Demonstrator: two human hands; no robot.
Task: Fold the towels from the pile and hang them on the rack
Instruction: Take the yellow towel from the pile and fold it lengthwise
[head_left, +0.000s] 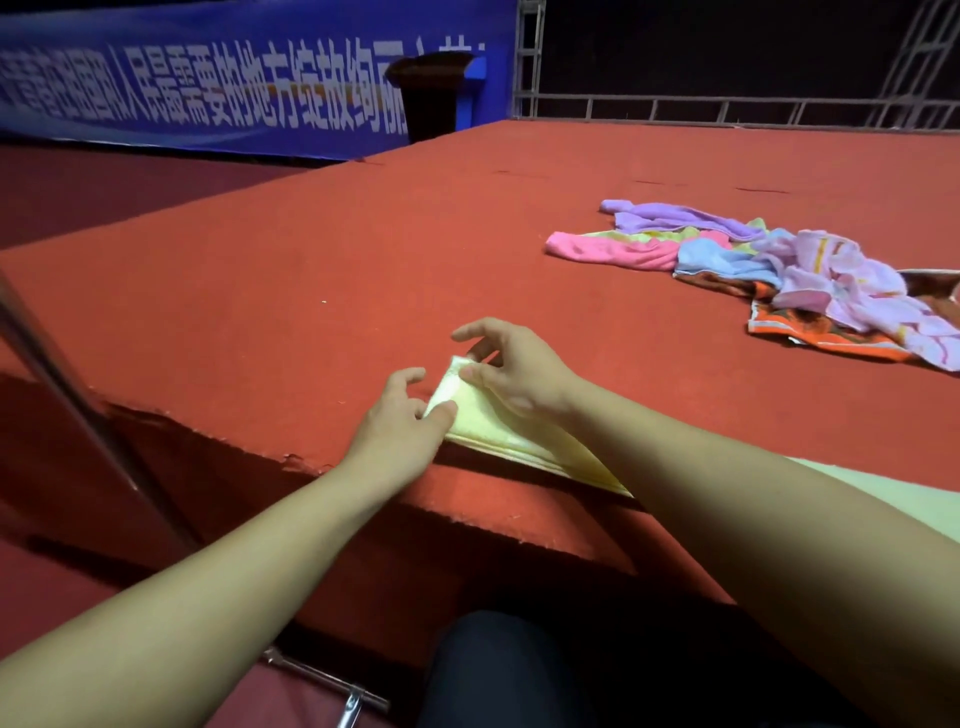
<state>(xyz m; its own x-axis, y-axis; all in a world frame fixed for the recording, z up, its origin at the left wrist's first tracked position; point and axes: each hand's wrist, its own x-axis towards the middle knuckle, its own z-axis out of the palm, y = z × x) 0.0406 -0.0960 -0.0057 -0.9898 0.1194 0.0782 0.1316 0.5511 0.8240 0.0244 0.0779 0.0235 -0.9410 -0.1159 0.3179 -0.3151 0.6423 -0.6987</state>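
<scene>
A pale yellow towel (485, 423) lies folded along the near edge of the red carpeted platform (322, 249), and my right forearm hides most of it. My left hand (400, 421) pinches its near left corner between thumb and fingers. My right hand (511, 371) pinches the far left corner, its other fingers spread above. The pile of towels (769, 270), in purple, pink, blue, lilac and orange, lies crumpled at the right of the platform, well beyond my hands. A metal pole (78, 410), perhaps part of the rack, slants at the left.
The platform's front edge drops to a lower red floor at the left and below. A blue banner (208, 73) hangs at the back, with a dark bin (431, 93) beside it. Metal truss railing (727, 109) lines the far edge. A metal base bar (332, 686) lies near my knees.
</scene>
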